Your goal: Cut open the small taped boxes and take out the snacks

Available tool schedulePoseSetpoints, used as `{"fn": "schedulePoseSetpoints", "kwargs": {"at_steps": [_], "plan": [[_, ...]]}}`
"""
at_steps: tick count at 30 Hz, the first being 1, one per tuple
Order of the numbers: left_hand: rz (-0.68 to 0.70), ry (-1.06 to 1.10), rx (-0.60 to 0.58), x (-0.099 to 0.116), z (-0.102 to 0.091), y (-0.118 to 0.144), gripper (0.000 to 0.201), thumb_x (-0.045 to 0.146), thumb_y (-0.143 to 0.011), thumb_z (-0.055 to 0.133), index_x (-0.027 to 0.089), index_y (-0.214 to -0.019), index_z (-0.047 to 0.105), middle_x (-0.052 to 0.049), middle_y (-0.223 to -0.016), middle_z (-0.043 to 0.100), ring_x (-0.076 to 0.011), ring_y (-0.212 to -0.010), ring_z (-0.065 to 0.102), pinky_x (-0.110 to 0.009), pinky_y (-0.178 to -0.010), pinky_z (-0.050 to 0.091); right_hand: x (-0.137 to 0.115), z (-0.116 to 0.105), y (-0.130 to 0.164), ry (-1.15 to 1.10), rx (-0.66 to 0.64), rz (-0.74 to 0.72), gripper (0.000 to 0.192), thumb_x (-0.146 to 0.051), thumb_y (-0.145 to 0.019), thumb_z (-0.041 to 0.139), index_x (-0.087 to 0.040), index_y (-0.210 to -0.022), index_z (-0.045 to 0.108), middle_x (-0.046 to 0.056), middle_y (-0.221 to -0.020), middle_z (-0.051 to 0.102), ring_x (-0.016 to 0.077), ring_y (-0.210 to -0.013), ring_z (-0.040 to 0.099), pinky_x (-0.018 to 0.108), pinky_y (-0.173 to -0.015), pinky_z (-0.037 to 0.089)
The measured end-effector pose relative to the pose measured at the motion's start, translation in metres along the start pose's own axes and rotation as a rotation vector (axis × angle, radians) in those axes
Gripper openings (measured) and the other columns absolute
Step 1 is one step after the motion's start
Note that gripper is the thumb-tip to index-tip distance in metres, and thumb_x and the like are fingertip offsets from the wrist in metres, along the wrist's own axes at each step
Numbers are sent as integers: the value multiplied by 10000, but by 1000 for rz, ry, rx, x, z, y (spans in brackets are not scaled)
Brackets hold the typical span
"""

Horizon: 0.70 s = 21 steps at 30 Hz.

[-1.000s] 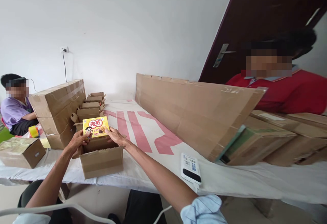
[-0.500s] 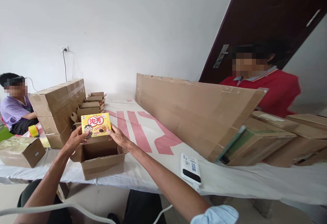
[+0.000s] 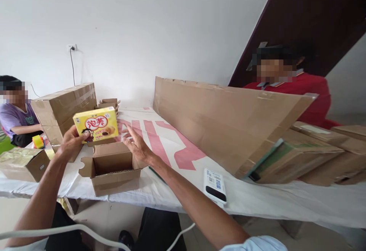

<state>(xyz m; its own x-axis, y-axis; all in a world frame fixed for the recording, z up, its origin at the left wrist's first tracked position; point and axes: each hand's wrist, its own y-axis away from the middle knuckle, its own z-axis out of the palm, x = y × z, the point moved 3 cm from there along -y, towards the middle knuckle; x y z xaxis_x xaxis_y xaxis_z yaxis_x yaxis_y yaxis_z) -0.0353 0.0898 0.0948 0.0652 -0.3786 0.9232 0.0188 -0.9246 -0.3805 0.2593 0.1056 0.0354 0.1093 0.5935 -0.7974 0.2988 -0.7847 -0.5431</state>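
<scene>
My left hand [image 3: 70, 141] grips a yellow snack box [image 3: 98, 123] by its left end, thumb across the front. Red Chinese lettering and a cartoon figure are printed on the box's face. It is held raised and slightly tilted above an open cardboard box [image 3: 114, 184], whose flaps are spread and whose visible inside is bare brown card. My right hand [image 3: 138, 144] is apart from the snack box, just to its right, with fingers spread and nothing in them. Its wrist passes over the right side of the cardboard box.
Stacked cartons [image 3: 64, 106] stand at the left, with small open boxes [image 3: 108, 103] behind. A taped carton [image 3: 24, 161] sits far left. A tall cardboard sheet [image 3: 225, 121] divides the table. A white device [image 3: 214, 186] lies right of centre. Two people sit beyond, left and right.
My right hand has let go of the snack box and opened. My left hand has moved the box leftward and up, turning it slightly. The view has shifted a little.
</scene>
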Motion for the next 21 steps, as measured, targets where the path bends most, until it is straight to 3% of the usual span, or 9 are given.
{"fn": "schedulePoseSetpoints", "kwargs": {"at_steps": [5, 10, 14, 16, 19, 21], "plan": [[112, -67, 175, 13, -40, -18, 822, 479, -515, 1069, 172, -1188, 711, -92, -1112, 834, -341, -1042, 788, -475, -897, 682, 49, -27, 11, 90, 180, 86, 785, -616, -983, 605, -232, -1658, 494, 170, -1423, 654, 302, -1201, 638, 504, -1077, 535], [34, -108, 216, -23, -68, -32, 884, 412, -419, 1090, 184, -1152, 651, -87, -1090, 841, -339, -1013, 802, -461, -829, 704, 100, -30, 40, -27, 160, 320, 853, -786, -890, 626, -184, -1493, 660, 185, -1390, 706, 343, -1269, 650, 529, -1126, 503], [-60, -149, 186, -57, -69, -33, 863, 438, -397, 1095, 170, -1078, 636, -70, -998, 836, -305, -922, 805, -431, -796, 693, 122, -27, 60, -175, 120, 502, 856, -911, -847, 565, -203, -1272, 794, 165, -1317, 765, 355, -1216, 676, 503, -998, 562], [-95, -146, 147, -70, -65, -31, 837, 455, -398, 1096, 166, -1044, 650, -73, -997, 836, -301, -931, 800, -427, -805, 690, 132, -29, 67, -211, 147, 539, 847, -948, -819, 552, -195, -1090, 833, 155, -1173, 797, 331, -1117, 698, 465, -959, 567], [-149, -127, 53, -84, -59, -28, 804, 444, -419, 1096, 166, -1050, 682, -80, -1033, 843, -298, -955, 793, -424, -809, 693, 148, -32, 75, -175, 232, 561, 852, -1017, -752, 524, -200, -767, 763, 144, -895, 768, 322, -957, 699, 444, -894, 569], [-193, -126, 6, -93, -56, -26, 786, 425, -436, 1093, 167, -1066, 699, -83, -1031, 845, -283, -931, 790, -410, -800, 690, 155, -33, 82, -151, 273, 552, 835, -1030, -733, 527, -215, -709, 708, 141, -871, 754, 338, -950, 696, 453, -883, 571]]}}
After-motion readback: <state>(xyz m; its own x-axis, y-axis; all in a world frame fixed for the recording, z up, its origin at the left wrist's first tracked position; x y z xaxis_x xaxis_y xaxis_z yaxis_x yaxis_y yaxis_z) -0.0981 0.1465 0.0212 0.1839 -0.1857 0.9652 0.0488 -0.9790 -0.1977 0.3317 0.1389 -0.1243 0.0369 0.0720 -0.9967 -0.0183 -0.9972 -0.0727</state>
